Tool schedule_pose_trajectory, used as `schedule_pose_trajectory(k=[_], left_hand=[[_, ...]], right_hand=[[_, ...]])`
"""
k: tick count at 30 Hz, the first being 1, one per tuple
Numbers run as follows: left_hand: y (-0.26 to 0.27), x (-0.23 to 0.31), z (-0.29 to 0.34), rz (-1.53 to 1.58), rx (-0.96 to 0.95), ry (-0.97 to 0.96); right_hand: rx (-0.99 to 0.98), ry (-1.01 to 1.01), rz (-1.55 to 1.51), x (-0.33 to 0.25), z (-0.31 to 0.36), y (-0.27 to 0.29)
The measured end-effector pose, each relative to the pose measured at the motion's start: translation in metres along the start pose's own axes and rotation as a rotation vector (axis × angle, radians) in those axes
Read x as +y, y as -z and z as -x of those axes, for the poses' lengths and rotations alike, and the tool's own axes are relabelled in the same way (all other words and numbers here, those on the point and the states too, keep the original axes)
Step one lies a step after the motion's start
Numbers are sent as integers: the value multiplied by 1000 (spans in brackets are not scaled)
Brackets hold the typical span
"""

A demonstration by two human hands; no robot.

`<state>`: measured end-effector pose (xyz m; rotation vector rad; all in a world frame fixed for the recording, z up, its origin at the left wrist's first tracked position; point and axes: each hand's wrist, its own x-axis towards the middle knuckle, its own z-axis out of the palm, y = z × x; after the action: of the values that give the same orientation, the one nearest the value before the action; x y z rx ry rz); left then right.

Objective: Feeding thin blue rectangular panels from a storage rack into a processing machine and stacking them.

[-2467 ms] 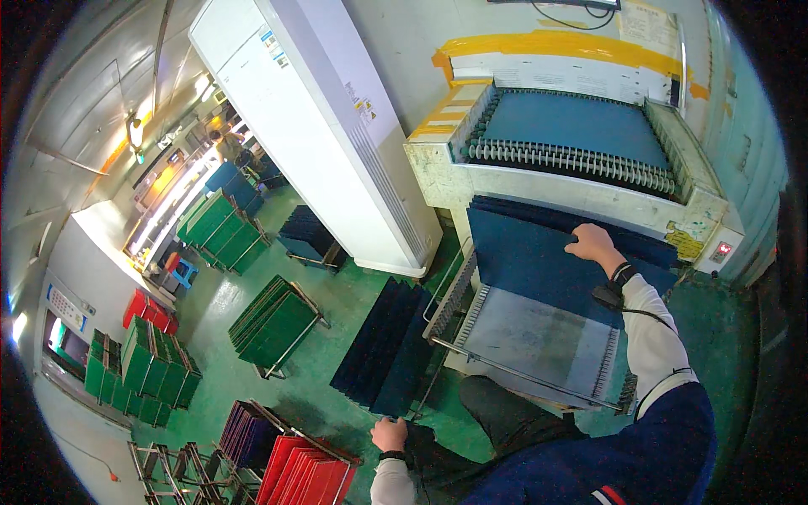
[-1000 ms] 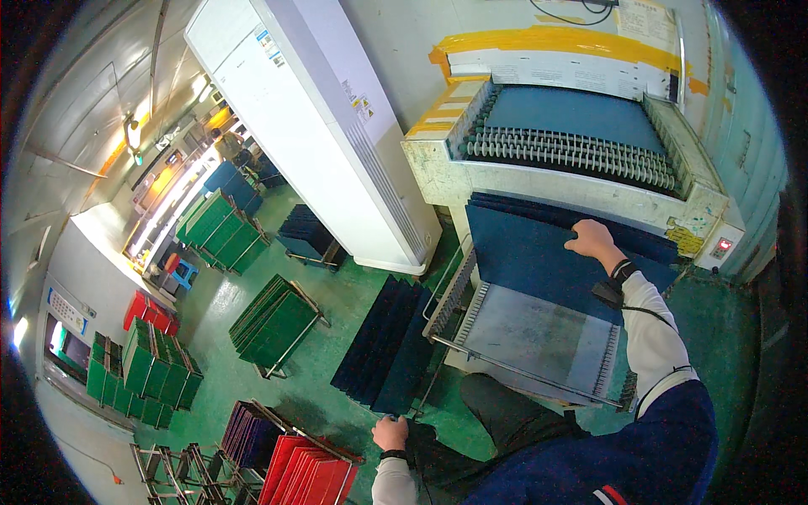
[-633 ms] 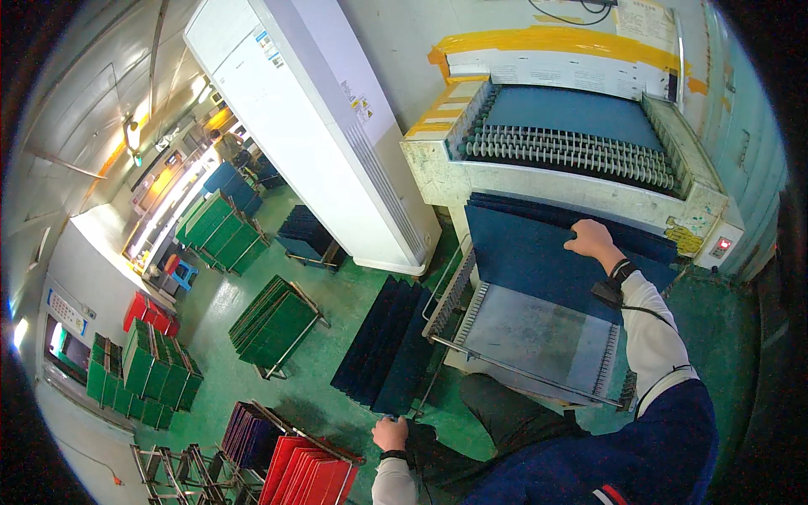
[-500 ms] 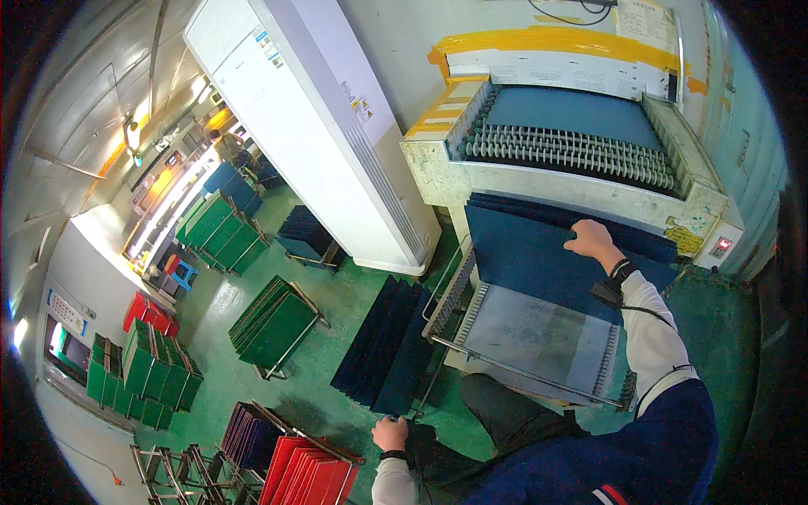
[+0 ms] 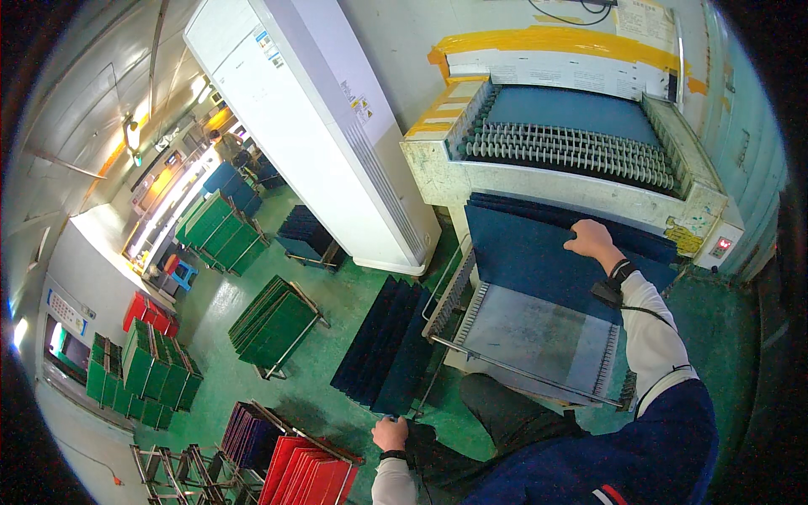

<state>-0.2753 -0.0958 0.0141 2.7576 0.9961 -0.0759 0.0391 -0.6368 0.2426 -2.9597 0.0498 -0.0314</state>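
Observation:
My right hand [image 5: 593, 241] is closed on the top edge of a dark blue flat panel [image 5: 539, 265], with the thumb and fingers pinching it. This panel leans in a metal slotted rack [image 5: 459, 343], in front of several similar dark panels [image 5: 581, 220]. Down by my knee, my left hand [image 5: 390, 433] rests with its fingers curled; a small dark spot shows at them, and I cannot make out what they hold, if anything. Just beyond that hand stands a group of dark blue panels [image 5: 383, 341].
A roller machine [image 5: 572, 153] with a blue panel [image 5: 572, 114] on it stands behind the rack. A tall white cabinet [image 5: 311, 126] is left of it. Racks of green panels [image 5: 273, 318] and red panels [image 5: 307, 473] stand on the green floor. Far off is another person [image 5: 225, 147].
On the roller machine, the blue panel has slid slightly away from me, baring a little more of the rollers. Both my hands and the panel in my right hand stay put.

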Motion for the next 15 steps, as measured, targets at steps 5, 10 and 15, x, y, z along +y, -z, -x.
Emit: schedule_pose_trajectory(k=[5,10,15], left_hand=[[-1,0,-2,-56,-57,55],[1,2,0,-45,-43,58],[3,1,0,-9,-52,23]], right_hand=[[21,7,10,2,0,-2],[27,15,-6,2,-1,-3],[-4,-13,-10,1,0,-1]])
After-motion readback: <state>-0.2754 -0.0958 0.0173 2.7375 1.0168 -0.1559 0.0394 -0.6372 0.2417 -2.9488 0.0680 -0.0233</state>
